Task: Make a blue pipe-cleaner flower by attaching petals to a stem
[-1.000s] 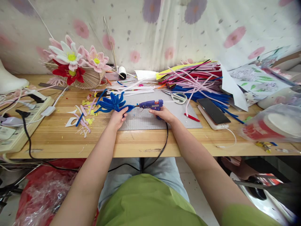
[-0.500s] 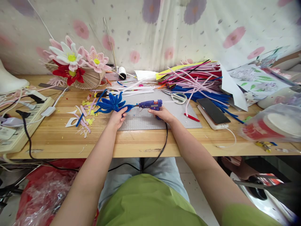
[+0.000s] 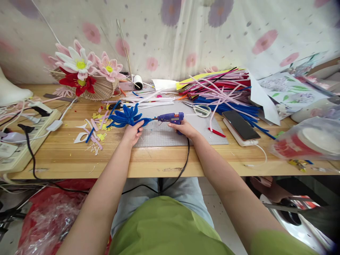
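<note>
A blue fuzzy flower is pinched in my left hand, its petals spreading to the left above the table. One petal points right, toward the nozzle of a purple glue gun. My right hand is closed around the gun's handle, with the nozzle at the tip of that petal; whether they touch is too small to tell. Below both lies a grey cutting mat. The gun's black cord drops over the table's front edge.
White-handled scissors, a red pen-like object and a phone lie to the right. Stem bundles fill the back. Scraps and a power strip are at left, below a flower basket.
The glue gun and my right hand have shifted very slightly to the right. My left hand and the blue flower look the same.
</note>
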Demonstrator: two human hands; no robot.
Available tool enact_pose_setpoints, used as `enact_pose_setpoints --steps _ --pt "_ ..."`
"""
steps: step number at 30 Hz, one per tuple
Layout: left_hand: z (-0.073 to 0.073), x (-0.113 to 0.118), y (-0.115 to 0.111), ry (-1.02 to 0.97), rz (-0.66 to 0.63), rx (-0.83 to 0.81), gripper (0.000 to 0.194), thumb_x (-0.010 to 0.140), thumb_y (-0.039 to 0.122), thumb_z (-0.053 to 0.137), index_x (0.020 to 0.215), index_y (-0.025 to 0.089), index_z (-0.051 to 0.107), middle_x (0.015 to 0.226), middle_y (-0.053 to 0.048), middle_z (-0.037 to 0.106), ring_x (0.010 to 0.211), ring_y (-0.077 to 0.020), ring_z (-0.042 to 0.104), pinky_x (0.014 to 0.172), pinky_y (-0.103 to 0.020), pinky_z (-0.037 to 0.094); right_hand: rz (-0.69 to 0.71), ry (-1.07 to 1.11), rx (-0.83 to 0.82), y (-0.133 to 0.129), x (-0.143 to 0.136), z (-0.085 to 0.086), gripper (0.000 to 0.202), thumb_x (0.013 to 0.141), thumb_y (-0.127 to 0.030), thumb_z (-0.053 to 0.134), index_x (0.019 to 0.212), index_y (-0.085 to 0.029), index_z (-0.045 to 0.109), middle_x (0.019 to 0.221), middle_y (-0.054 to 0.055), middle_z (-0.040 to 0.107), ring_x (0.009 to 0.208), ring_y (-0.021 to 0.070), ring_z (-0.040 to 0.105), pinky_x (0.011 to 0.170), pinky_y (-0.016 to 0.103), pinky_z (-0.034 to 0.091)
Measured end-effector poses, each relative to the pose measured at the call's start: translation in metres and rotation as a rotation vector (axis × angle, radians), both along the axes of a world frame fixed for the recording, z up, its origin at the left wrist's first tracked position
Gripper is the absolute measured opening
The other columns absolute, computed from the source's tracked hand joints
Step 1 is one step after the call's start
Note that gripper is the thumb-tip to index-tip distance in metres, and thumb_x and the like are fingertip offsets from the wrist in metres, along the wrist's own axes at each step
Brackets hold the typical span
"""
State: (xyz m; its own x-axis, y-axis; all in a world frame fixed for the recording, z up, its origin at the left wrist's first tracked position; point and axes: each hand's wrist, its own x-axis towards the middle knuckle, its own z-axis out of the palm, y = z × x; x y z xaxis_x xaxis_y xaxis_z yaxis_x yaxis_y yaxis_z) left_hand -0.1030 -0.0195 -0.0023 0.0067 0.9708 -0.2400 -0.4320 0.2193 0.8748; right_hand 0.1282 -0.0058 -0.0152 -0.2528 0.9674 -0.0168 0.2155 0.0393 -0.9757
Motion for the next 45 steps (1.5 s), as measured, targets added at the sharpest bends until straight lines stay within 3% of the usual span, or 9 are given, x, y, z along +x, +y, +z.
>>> enact_pose_setpoints --steps 45 --pt "-0.0031 -0.0013 0.0023 0.0 -0.008 0.003 0.011 0.067 0.014 0.069 0.073 0.01 0.06 0.072 -0.007 0.067 0.039 0.0019 0.037 0.029 -0.007 0.015 0.038 -0.006 0.033 -0.004 -0.0008 0.0037 0.046 0.059 -0.06 0.069 0.08 -0.02 0.057 0.057 -0.005 0.047 0.053 0.0091 0.04 0.05 0.024 0.032"
